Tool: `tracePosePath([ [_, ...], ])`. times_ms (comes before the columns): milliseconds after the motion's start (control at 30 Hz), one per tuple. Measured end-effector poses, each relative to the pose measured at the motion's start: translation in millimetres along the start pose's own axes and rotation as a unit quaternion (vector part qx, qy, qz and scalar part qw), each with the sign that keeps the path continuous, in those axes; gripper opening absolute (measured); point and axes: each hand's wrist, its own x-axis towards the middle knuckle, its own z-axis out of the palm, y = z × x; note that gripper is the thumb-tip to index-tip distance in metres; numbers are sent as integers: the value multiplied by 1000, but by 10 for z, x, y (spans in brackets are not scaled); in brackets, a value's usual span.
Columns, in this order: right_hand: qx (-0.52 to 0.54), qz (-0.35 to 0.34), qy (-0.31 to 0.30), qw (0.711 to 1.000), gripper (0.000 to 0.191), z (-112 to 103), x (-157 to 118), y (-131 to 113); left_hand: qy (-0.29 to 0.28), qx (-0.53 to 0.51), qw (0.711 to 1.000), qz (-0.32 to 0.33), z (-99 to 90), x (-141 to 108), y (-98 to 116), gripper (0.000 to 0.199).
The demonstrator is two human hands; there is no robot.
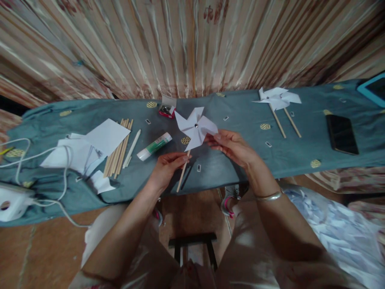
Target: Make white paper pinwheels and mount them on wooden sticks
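A white paper pinwheel point(196, 125) with a metal pin at its centre is held up over the middle of the table. My left hand point(168, 168) pinches its wooden stick point(183, 172) just below the blades. The fingers of my right hand point(230, 145) are closed on the tip of the right blade. Just left of the pinwheel lies a green and white glue stick point(155, 146). Behind it stands a small open red box point(167, 110) with metal pins inside.
Wooden sticks point(118, 154), a white pen-like rod point(132, 146) and paper sheets point(108, 136) lie left, near a white cable point(66, 172) and power strip point(13, 202). Two finished pinwheels point(278, 98) and a phone point(342, 134) lie right. A curtain point(192, 48) hangs behind.
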Motion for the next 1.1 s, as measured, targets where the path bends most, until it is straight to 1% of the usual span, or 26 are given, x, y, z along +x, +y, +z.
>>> tracePosePath([
  [100, 22, -13, 16, 1000, 40, -23, 17, 2, -17, 7, 1000, -9, 5, -18, -1, 34],
  [300, 92, -25, 32, 995, 41, 13, 79, 20, -41, 19, 999, -22, 15, -36, -45, 28],
  [500, 144, -22, 32, 989, 25, -9, 106, 28, -60, 28, 997, -26, 28, -28, -83, 26],
  [567, 150, -28, 27, 988, 22, -13, 97, 19, -60, 28, 997, -26, 26, -21, -92, 25],
  [667, 155, -37, 16, 987, 25, -4, 82, 0, -54, 27, 998, -24, 22, -12, -102, 24],
  [767, 155, -54, 17, 986, 28, 10, 77, -8, -52, 27, 998, -25, 27, -12, -101, 24],
  [900, 155, -69, 22, 985, 25, 8, 83, 9, -50, 24, 998, -29, 40, -24, -84, 25],
  [1100, 136, -61, 39, 988, 23, 16, 74, 31, -56, 39, 998, -17, 25, -26, -80, 24],
])
